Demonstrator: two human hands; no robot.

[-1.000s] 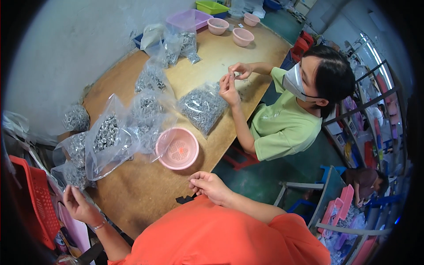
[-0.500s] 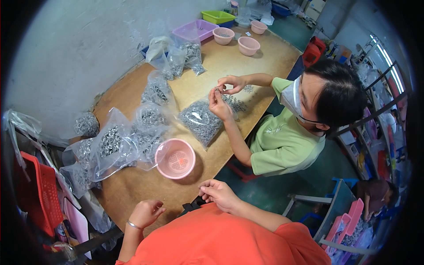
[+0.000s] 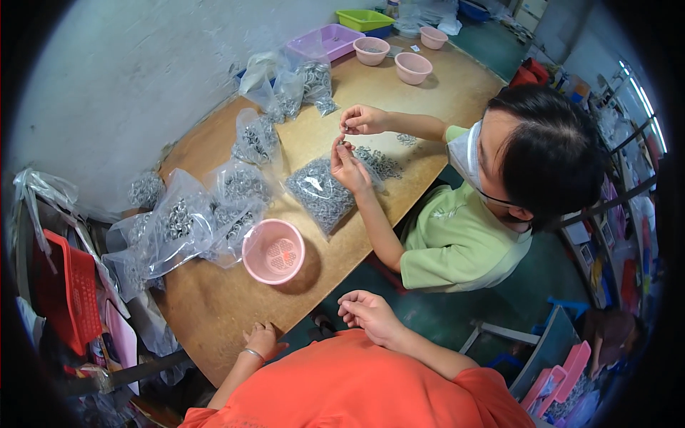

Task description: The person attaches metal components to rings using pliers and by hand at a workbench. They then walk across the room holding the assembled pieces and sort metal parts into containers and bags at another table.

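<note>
Left hand (image 3: 262,341) has moved to the table edge; both hands empty, pink bowl (image 3: 273,251) just beyond.

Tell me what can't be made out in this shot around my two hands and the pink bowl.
- Left hand, head view: palm hidden, fingers curl over the table edge.
- Right hand, head view: fingers curled; whether it holds anything is hidden.
- Pink bowl, head view: contents too small to identify.
- Co-worker's hands, head view: the piece between them is too small.

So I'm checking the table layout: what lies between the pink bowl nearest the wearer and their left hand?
In the head view, only bare brown table top lies between the pink bowl and the left hand resting at the table edge.
</note>
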